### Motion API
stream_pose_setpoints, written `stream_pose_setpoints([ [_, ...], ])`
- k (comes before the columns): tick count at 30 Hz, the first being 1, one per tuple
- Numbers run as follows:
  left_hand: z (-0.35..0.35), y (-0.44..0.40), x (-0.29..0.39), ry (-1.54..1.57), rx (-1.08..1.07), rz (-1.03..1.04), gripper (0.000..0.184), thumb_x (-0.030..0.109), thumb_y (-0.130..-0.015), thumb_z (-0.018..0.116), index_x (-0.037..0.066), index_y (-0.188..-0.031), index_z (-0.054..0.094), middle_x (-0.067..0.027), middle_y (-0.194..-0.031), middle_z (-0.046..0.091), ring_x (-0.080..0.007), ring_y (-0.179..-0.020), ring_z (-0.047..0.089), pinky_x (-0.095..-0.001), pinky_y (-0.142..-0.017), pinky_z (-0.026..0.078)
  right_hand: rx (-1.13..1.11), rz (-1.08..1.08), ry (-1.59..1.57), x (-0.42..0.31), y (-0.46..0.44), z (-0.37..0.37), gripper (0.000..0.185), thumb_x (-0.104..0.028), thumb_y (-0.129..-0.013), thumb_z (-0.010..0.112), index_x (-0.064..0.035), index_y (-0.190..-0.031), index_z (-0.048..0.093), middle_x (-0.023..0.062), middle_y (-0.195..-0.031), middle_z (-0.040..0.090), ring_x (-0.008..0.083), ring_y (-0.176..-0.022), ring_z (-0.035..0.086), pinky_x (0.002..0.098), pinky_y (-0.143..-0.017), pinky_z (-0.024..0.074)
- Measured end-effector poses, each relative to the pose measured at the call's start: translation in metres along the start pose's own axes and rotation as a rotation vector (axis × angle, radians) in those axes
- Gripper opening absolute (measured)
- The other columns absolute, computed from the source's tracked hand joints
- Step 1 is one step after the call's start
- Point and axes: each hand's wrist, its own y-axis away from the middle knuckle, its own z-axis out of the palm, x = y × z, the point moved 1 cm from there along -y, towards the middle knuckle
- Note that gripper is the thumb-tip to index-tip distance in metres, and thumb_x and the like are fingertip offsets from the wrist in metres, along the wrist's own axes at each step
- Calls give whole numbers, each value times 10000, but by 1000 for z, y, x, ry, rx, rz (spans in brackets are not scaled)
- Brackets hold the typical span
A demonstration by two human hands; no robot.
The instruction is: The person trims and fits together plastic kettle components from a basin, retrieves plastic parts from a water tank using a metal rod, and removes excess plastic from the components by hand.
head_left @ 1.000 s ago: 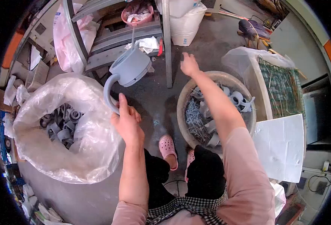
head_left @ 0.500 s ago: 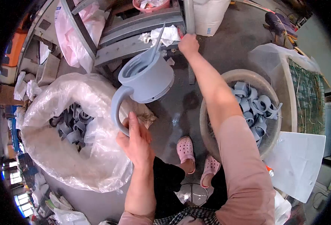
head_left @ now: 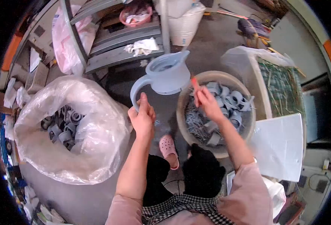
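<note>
The left hand (head_left: 142, 117) grips the plastic jug (head_left: 171, 78) by its handle, mid-scene; the right hand (head_left: 208, 102), closed on a red tool (head_left: 194, 81), has come from the far metal rack (head_left: 105, 59), bringing it near the jug.

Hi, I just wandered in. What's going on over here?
A person is working with both hands over the floor. The left hand grips the handle of a pale blue-grey jug-shaped piece, held up in the air. The right hand holds a small red object close to it; blur hides exactly what it is. A round tub and a plastic-lined container both hold grey pieces.
</note>
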Motion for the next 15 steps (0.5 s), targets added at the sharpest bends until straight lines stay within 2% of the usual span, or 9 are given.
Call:
stream_pose_setpoints([
  [1, 6, 6, -8, 9, -26, -6, 322, 234, -901, 552, 134, -656, 369, 48, -496, 287, -60, -387, 261, -235, -364, 184, 6, -81, -18, -1, 29, -5, 153, -181, -960, 403, -46, -993, 467, -23, -648, 415, 75, -595, 412, 227, -578, 362],
  [4, 35, 36, -20, -157, -302, 59, 430, 253, -912, 526, 134, -551, 323, 47, -444, 270, -70, -367, 236, -244, -366, 158, 135, -85, 125, -10, 85, -20, 142, -154, -941, 433, -21, -986, 452, 28, -653, 474, 131, -568, 448, 269, -550, 379],
  [6, 48, 55, -37, -177, -389, 50, 436, 253, -911, 526, 132, -546, 319, 43, -442, 281, -72, -363, 237, -248, -362, 160, 347, -292, 270, -19, 110, -26, 123, -103, -915, 439, -3, -986, 452, 115, -689, 540, 234, -585, 517, 317, -559, 404],
  [7, 54, 65, -44, -197, -440, 51, 443, 252, -910, 526, 131, -541, 315, 39, -440, 293, -74, -359, 239, -252, -359, 162, 381, -283, 274, -23, 120, -28, 123, -103, -915, 439, -3, -986, 452, 115, -689, 540, 234, -585, 517, 317, -559, 404],
  [9, 67, 82, -52, -168, -491, 39, 455, 247, -909, 527, 130, -527, 308, 33, -431, 295, -81, -350, 243, -254, -355, 172, 539, -463, 458, -34, 135, -33, 112, -49, -886, 430, -1, -982, 461, 178, -738, 569, 330, -660, 563, 349, -596, 425],
  [11, 78, 93, -58, -115, -543, -5, 451, 240, -910, 523, 127, -528, 311, 28, -424, 295, -87, -343, 245, -255, -351, 180, 593, -453, 418, -27, 147, -40, 128, -37, -880, 424, -1, -993, 470, 188, -735, 569, 365, -693, 574, 368, -618, 439],
  [13, 86, 102, -64, -120, -568, -32, 446, 239, -911, 521, 128, -531, 314, 24, -421, 297, -88, -341, 244, -254, -348, 183, 611, -316, 387, -20, 156, -44, 170, -50, -878, 448, 9, -1037, 461, 203, -738, 566, 389, -689, 566, 390, -618, 443],
  [14, 89, 104, -70, -143, -592, -20, 438, 239, -908, 527, 128, -538, 321, 25, -422, 298, -87, -341, 246, -254, -348, 185, 652, -444, 348, -20, 159, -47, 206, -59, -875, 470, 6, -1071, 465, 209, -733, 560, 401, -678, 558, 395, -605, 443],
  [15, 92, 106, -74, -166, -615, -8, 429, 239, -905, 532, 128, -545, 327, 27, -422, 299, -85, -341, 249, -255, -347, 187, 664, -443, 342, -14, 163, -51, 206, -59, -875, 470, 6, -1071, 465, 209, -733, 560, 401, -678, 558, 395, -605, 443],
])
